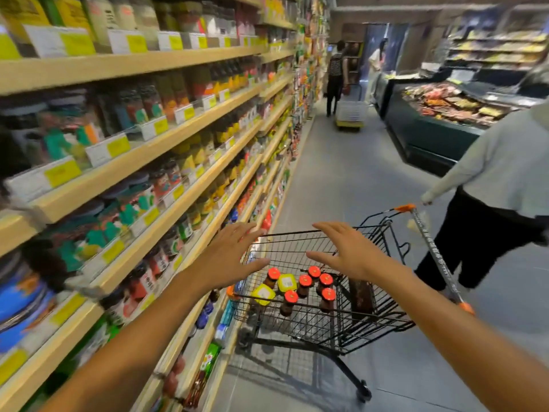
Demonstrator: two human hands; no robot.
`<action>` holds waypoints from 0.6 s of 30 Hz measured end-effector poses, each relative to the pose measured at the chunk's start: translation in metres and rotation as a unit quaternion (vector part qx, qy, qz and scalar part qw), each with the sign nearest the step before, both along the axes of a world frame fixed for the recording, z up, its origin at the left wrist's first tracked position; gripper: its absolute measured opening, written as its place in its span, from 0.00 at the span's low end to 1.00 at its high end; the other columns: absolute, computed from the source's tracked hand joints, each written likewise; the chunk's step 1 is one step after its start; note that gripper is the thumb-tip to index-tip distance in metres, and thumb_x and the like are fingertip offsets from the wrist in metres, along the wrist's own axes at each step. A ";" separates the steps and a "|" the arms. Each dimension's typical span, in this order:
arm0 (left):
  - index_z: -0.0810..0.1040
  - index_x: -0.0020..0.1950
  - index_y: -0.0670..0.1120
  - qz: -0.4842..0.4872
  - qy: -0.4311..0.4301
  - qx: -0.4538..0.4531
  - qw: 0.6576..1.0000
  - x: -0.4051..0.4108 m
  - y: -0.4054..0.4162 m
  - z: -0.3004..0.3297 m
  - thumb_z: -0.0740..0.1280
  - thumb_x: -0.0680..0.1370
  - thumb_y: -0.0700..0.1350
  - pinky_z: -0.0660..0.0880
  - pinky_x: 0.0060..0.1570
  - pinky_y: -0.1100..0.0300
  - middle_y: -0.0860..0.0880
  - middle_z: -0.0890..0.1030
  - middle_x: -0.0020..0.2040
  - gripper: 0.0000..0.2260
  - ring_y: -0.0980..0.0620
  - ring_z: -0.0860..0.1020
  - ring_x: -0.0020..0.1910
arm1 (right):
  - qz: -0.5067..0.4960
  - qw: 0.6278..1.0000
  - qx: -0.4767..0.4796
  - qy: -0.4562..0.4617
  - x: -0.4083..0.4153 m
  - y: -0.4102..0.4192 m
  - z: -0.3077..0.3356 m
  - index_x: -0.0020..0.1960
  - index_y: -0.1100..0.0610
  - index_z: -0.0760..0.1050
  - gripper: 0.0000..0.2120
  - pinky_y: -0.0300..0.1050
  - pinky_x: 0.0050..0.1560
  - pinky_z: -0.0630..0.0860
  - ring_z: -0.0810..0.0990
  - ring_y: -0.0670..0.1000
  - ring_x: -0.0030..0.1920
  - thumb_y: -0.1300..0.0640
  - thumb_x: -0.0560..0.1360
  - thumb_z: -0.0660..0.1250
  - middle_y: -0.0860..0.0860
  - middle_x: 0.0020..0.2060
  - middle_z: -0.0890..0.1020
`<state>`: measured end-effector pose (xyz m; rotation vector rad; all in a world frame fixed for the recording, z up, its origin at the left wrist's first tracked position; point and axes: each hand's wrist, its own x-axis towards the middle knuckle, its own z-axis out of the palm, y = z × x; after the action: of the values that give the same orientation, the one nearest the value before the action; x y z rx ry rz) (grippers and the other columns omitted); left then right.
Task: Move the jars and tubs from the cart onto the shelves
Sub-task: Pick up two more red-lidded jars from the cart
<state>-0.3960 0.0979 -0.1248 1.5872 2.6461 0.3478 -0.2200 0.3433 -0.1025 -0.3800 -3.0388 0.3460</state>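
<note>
Left hand [230, 257]: held out over the near-left corner of the cart, palm down, fingers straight and spread, holding nothing. Right hand [346, 254]: held out above the cart's basket, palm down, fingers straight and slightly apart, thumb pointing inward, holding nothing; the two hands are apart, with the basket showing between them. Cart [371, 319]: black wire shopping trolley with orange corner caps and a grey handle [435, 251], standing in the aisle just beside the shelving. Jars [306, 285]: six dark glass jars with red-orange lids, upright on the basket floor, grouped close together below the hands. Tubs [274, 288]: two containers with yellow lids, just left of the jars and touching or nearly touching them, one tilted toward the camera. Dark brown upright item [361, 295]: stands in the basket to the right of the jars; its kind cannot be told. Shelves [166, 141]: long run of pale wood tiers along the left, filled with jars and bottles, yellow-and-white price tags along each edge; the near goods are blurred. Person in a pale top and black trousers [502, 185]: stands at right, beside the cart handle. Chilled display counter [439, 114]: far right. Two more persons [335, 75] with a trolley far down the aisle.
</note>
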 end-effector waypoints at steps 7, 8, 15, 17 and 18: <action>0.57 0.79 0.59 -0.048 -0.056 -0.009 0.997 -0.070 0.061 -0.046 0.53 0.77 0.72 0.54 0.78 0.44 0.57 0.53 0.81 0.33 0.52 0.49 0.80 | -0.080 0.995 -0.033 -0.047 -0.037 0.040 -0.039 0.80 0.45 0.54 0.41 0.51 0.76 0.59 0.60 0.51 0.78 0.25 0.74 0.54 0.48 0.78 0.63; 0.57 0.79 0.59 -0.052 -0.057 -0.012 0.997 -0.080 0.069 -0.053 0.52 0.77 0.73 0.56 0.77 0.42 0.57 0.54 0.80 0.34 0.52 0.51 0.80 | -0.090 0.994 -0.044 -0.049 -0.040 0.045 -0.044 0.80 0.45 0.55 0.41 0.51 0.75 0.60 0.60 0.50 0.77 0.25 0.74 0.54 0.48 0.78 0.63; 0.61 0.79 0.51 -0.112 -0.120 -0.047 0.985 -0.104 0.140 -0.104 0.42 0.68 0.80 0.56 0.77 0.47 0.50 0.60 0.79 0.48 0.49 0.57 0.78 | -0.153 0.982 -0.091 -0.059 -0.040 0.088 -0.085 0.80 0.51 0.58 0.45 0.49 0.74 0.61 0.63 0.52 0.76 0.26 0.72 0.55 0.51 0.77 0.66; 0.62 0.79 0.51 -0.120 -0.133 -0.060 0.982 -0.109 0.163 -0.120 0.40 0.67 0.81 0.57 0.76 0.48 0.49 0.62 0.78 0.51 0.48 0.59 0.77 | -0.170 0.978 -0.108 -0.061 -0.040 0.108 -0.099 0.80 0.52 0.58 0.47 0.50 0.74 0.63 0.64 0.53 0.75 0.23 0.70 0.53 0.52 0.76 0.67; 0.62 0.78 0.51 -0.123 -0.143 -0.063 0.980 -0.111 0.176 -0.128 0.40 0.66 0.81 0.58 0.76 0.48 0.49 0.63 0.78 0.50 0.47 0.60 0.77 | -0.178 0.975 -0.117 -0.065 -0.041 0.119 -0.109 0.80 0.52 0.58 0.46 0.51 0.74 0.64 0.64 0.53 0.75 0.25 0.71 0.54 0.52 0.76 0.67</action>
<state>-0.5071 0.2739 -0.2531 1.6590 2.1875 0.3563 -0.2608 0.4624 -0.2112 -0.9798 -2.9712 0.6764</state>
